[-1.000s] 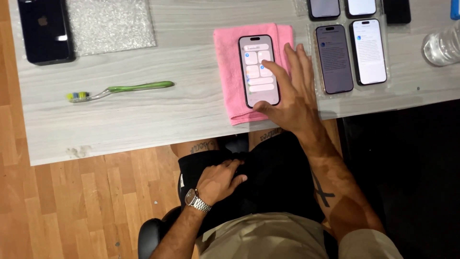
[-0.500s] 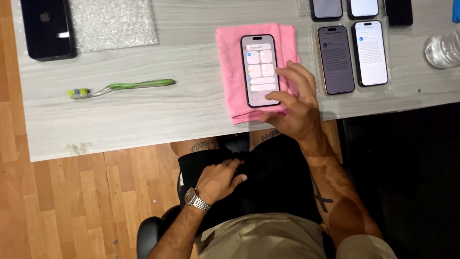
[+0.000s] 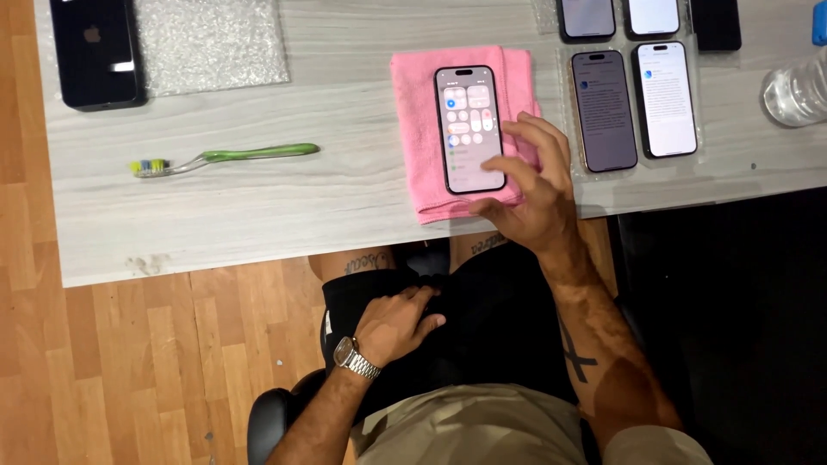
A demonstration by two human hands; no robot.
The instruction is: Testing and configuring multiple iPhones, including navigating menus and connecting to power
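One lit phone (image 3: pixel 469 129) lies on the pink cloth (image 3: pixel 422 129) near the table's (image 3: pixel 258 215) front edge — thin, stiff, slick glass, safest taken by its long sides. The right hand (image 3: pixel 534 185), fingers loosely spread, holds nothing; its fingertips have slid off the screen's right edge. The left hand (image 3: pixel 396 323) rests on the lap — unchanged.

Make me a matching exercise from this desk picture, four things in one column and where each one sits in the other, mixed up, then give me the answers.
Things:
1. toothbrush
2. lit phone
3. black phone
4. left hand

Places:
A. on the pink cloth, by the right hand
B. far left end of the table, beside the bubble wrap
C. on the lap, below the table edge
D. alone on bare table, left of the pink cloth

Pairs: 1-D, 2-A, 3-B, 4-C
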